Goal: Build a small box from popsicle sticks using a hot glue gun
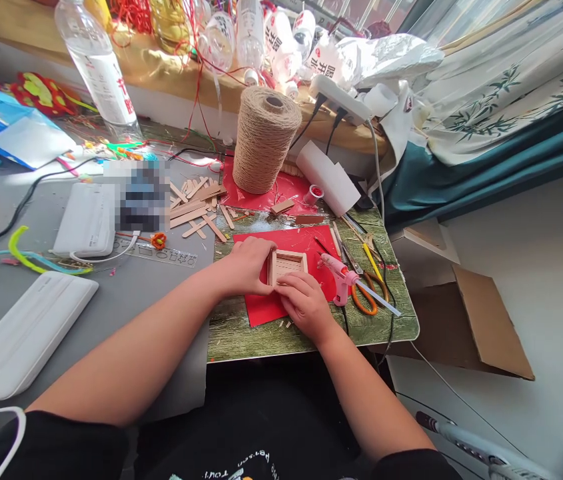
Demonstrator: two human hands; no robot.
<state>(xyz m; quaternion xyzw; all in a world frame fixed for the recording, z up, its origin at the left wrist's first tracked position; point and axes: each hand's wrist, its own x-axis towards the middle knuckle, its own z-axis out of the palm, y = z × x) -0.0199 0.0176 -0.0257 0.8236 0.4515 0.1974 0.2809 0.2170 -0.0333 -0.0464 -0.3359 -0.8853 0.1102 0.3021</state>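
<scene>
A tabletop covered in green wood-grain sheeting (231,340) stretches below the hands, with a matte gray surface (161,300) adjoining it on the left. Off its right side stands a brown cardboard box (494,320) with a flap folded out. Near the back of the table rises a tall tan spool of coarse twine (264,143), upright on a red patch, and a white paper roll (328,177) lies tilted just beside it. Closer in, a flat red sheet (261,310) lies on the green covering, and over it both bare hands meet. The left hand (250,265) curves around the left side of a small, shallow rectangular tray of pale wooden sticks (290,263), its fingers and thumb bent to grip that wall from the far corner to the near one. The right hand (306,303) has its fingers bent over the tray's near edge; whether they press or merely rest there, I cannot tell. To the right of the tray lies a pink glue gun (341,275) with a translucent glue stick, partly over orange-handled scissors (365,303). Loose flat wooden craft sticks (194,211) are heaped beyond the left hand, and a little spool of red thread (314,194) sits near the twine.
</scene>
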